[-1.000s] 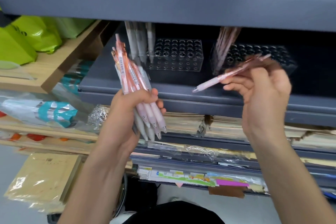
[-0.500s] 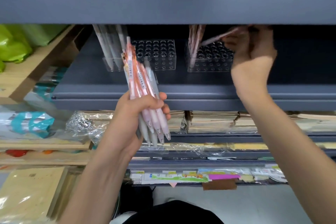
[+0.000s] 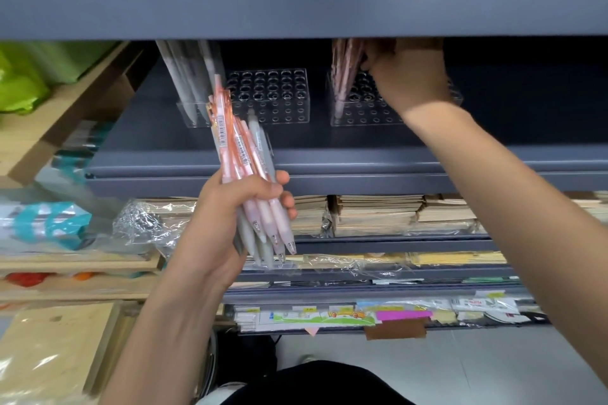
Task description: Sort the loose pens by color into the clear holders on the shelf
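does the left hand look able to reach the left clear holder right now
Probably yes: the left hand sits in front of the left holder, nothing between them, though it grips a bundle of pens.

Grey shelf (image 3: 329, 158) carries left holder (image 3: 273, 99) and right holder (image 3: 365, 112) (both clear).

place: stationery shop | evidence: shelves (image 3: 362, 171) of wrapped notebooks (image 3: 378, 214), shelf-edge labels (image 3: 312, 317)

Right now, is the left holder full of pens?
No, the left holder holds grey pens only at its left end; most holes stand empty.
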The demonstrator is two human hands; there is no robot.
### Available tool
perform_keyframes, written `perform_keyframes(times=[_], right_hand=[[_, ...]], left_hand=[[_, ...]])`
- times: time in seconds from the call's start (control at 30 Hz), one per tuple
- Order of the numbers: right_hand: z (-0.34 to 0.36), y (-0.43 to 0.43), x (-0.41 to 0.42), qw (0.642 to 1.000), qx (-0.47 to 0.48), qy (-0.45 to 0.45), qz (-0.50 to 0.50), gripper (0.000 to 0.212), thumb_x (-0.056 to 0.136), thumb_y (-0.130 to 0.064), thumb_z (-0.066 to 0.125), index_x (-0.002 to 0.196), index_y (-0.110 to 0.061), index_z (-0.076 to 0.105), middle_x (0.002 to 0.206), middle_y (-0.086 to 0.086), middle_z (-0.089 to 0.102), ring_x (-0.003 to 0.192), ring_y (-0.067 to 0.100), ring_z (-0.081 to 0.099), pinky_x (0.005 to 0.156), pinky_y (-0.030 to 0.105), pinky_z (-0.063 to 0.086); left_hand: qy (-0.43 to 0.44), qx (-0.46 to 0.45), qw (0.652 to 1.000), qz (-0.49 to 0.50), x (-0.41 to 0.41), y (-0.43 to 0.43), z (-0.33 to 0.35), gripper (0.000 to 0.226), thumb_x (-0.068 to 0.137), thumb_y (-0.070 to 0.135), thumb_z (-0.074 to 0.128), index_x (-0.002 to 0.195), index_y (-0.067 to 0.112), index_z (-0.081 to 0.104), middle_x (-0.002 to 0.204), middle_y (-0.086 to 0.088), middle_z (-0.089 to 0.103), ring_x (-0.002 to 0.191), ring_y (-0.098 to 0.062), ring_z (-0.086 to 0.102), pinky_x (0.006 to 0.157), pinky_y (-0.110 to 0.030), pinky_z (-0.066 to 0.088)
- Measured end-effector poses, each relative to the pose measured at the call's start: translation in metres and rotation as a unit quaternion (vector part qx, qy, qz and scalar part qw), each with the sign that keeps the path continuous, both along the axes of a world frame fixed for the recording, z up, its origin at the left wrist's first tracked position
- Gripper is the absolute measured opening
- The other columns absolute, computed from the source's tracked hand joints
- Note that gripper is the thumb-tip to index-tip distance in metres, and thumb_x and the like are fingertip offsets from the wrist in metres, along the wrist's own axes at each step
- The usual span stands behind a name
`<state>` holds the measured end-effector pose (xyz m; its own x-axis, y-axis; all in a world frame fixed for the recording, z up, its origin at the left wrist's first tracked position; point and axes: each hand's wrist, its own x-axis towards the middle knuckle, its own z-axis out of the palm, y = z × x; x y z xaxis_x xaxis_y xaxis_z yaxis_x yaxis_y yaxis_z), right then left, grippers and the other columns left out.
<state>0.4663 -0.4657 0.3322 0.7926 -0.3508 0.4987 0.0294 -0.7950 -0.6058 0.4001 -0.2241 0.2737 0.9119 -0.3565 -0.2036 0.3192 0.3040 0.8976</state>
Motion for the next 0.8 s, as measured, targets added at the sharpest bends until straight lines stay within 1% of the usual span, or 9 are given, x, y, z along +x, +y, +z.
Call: perform_keyframes(times=[0.07,0.23,0.37,0.47,0.57,0.67,0.73,0.77,0.8], right_hand=[[0.001,0.001,0.002,1.0,0.007,-0.001,-0.007,0.03,0.097,-0.021,0.043,0.114,-0.007,0.063,0.115,0.011,0.066,0.111,0.026,0.059,0.103,0.03,0.039],[0.004,0.001,0.002,0.994,-0.103,0.04,-0.016,0.03,0.1,-0.019,0.038,0.119,-0.005,0.056,0.119,0.014,0.06,0.111,0.031,0.054,0.091,0.028,0.035],[0.012,0.004,0.003,0.991,-0.088,0.103,-0.016,0.029,0.101,-0.02,0.037,0.11,-0.005,0.061,0.111,0.015,0.064,0.102,0.031,0.06,0.08,0.028,0.041],[0.016,0.002,0.007,0.988,-0.016,0.152,-0.013,0.036,0.103,-0.026,0.034,0.109,-0.006,0.062,0.109,0.012,0.069,0.098,0.029,0.065,0.088,0.038,0.051],[0.014,0.001,0.008,0.986,-0.015,0.165,-0.011,0.037,0.103,-0.028,0.033,0.112,-0.006,0.062,0.109,0.012,0.069,0.099,0.029,0.066,0.092,0.042,0.051],[0.01,-0.002,0.007,0.992,0.042,0.119,-0.002,0.032,0.099,-0.033,0.042,0.114,-0.014,0.062,0.113,0.007,0.068,0.106,0.024,0.064,0.099,0.039,0.047],[0.009,-0.002,0.002,0.993,0.113,0.041,-0.009,0.022,0.095,-0.032,0.051,0.109,-0.019,0.062,0.117,0.006,0.068,0.109,0.022,0.062,0.103,0.036,0.045],[0.008,0.0,-0.004,0.99,0.143,-0.006,-0.005,0.014,0.093,-0.028,0.053,0.102,-0.021,0.061,0.113,0.006,0.069,0.102,0.02,0.063,0.1,0.034,0.046],[0.008,0.006,-0.013,0.983,0.178,-0.045,0.016,0.006,0.091,-0.025,0.056,0.094,-0.021,0.06,0.103,0.004,0.07,0.089,0.014,0.063,0.09,0.028,0.048]], left_hand=[[0.0,0.001,1.0,-0.004,-0.001,0.001,0.0,0.016,0.065,0.006,0.065,0.071,0.014,0.078,0.07,-0.008,0.065,0.061,-0.021,0.064,0.06,-0.031,0.056],[-0.004,0.007,1.0,-0.016,-0.003,0.001,-0.001,0.017,0.066,0.007,0.065,0.072,0.015,0.079,0.069,-0.007,0.066,0.062,-0.02,0.065,0.061,-0.031,0.056],[-0.006,0.01,1.0,-0.024,-0.003,0.0,-0.003,0.017,0.067,0.008,0.066,0.073,0.016,0.08,0.071,-0.006,0.068,0.062,-0.02,0.065,0.062,-0.032,0.057],[-0.005,0.009,1.0,-0.026,-0.002,0.0,-0.004,0.016,0.068,0.009,0.066,0.073,0.016,0.08,0.071,-0.006,0.068,0.062,-0.02,0.066,0.063,-0.033,0.057],[0.001,0.007,1.0,-0.026,0.0,0.002,-0.004,0.015,0.067,0.01,0.067,0.073,0.015,0.08,0.071,-0.006,0.068,0.062,-0.02,0.066,0.064,-0.032,0.057],[-0.002,-0.003,1.0,-0.03,0.001,0.004,-0.004,0.016,0.066,0.008,0.067,0.072,0.016,0.079,0.072,-0.007,0.066,0.062,-0.02,0.064,0.063,-0.032,0.056],[-0.009,-0.011,0.999,-0.041,0.0,0.005,-0.002,0.018,0.065,0.006,0.067,0.072,0.017,0.079,0.074,-0.008,0.065,0.062,-0.021,0.063,0.062,-0.032,0.056],[-0.011,-0.014,0.999,-0.051,0.0,0.006,-0.002,0.019,0.064,0.004,0.068,0.073,0.017,0.078,0.075,-0.009,0.064,0.062,-0.021,0.062,0.061,-0.032,0.056],[-0.012,-0.016,0.998,-0.063,0.001,0.006,-0.002,0.021,0.061,0.003,0.069,0.075,0.017,0.078,0.076,-0.01,0.062,0.062,-0.022,0.061,0.06,-0.033,0.055]])
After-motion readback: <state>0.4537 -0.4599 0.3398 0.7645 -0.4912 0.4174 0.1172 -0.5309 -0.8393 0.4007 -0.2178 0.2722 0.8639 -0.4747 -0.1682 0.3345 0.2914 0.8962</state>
